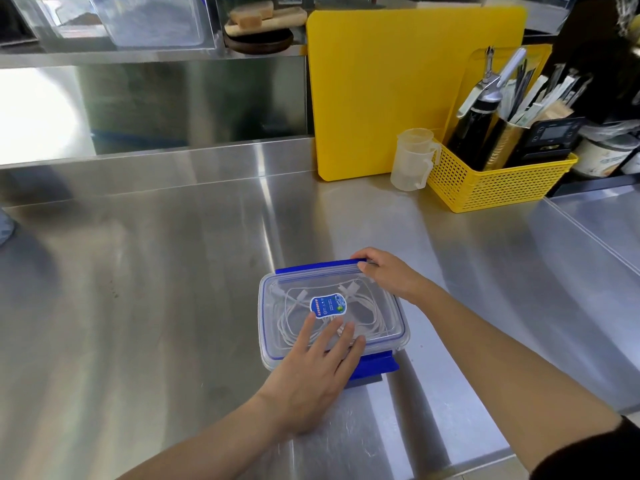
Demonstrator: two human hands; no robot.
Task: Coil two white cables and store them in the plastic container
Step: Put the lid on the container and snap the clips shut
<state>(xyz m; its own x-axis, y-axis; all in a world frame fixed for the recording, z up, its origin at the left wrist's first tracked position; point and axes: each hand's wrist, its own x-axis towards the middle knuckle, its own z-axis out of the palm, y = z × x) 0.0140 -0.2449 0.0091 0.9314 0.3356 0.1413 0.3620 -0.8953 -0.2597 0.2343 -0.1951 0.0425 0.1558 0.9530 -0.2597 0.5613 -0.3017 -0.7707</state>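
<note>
Plastic container point(273, 355) on steel surface point(173, 271), lidded, white cables point(294, 327) coiled inside; light, rigid, probably slippery. Left hand point(311, 379) flat on lid, gripping nothing; right hand point(388, 271) pinching far blue latch point(311, 269), best hold by rim.

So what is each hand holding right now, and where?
Neither grips anything. Left hand presses flat on the container lid; right hand pushes the far blue clip.

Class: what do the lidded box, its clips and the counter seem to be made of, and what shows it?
Box: clear plastic, glossy; the white cables show through its lid.
Clips: opaque blue plastic, smooth, probably moulded.
Counter: likely stainless steel, brushed; it gives streaky, blurred reflections.
</note>
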